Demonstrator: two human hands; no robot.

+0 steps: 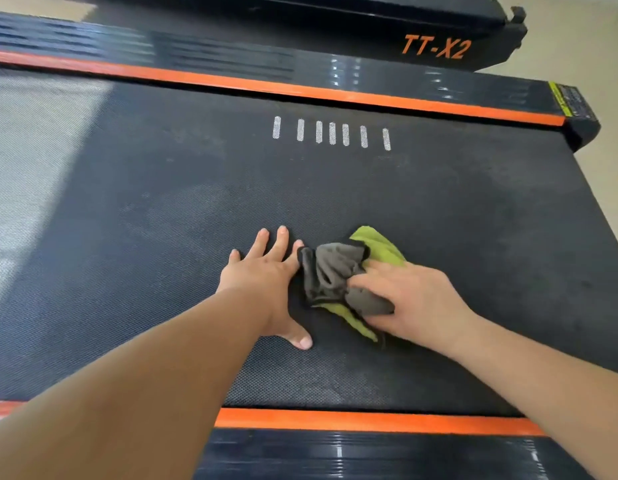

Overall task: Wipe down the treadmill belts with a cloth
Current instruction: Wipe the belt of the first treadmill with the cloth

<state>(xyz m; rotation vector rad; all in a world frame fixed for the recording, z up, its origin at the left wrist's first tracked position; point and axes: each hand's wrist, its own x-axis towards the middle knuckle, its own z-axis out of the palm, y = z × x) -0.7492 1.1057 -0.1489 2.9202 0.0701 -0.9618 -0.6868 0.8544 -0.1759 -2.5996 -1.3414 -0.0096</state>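
Observation:
A black textured treadmill belt [162,209] fills most of the view, with a row of several short white marks [332,133] near its far side. My left hand [266,282] lies flat on the belt, fingers spread and straight. Just to its right a crumpled grey and green cloth [335,271] sits on the belt. My right hand [408,299] presses down on the cloth, its fingers curled over the bunched fabric. The index finger of the left hand touches the cloth's edge.
Orange stripes run along the far side rail [266,86] and the near side rail [370,420]. The belt's end cap [577,123] is at the right. A second treadmill marked TT-X2 [435,46] stands behind. Pale floor [577,46] shows at the upper right.

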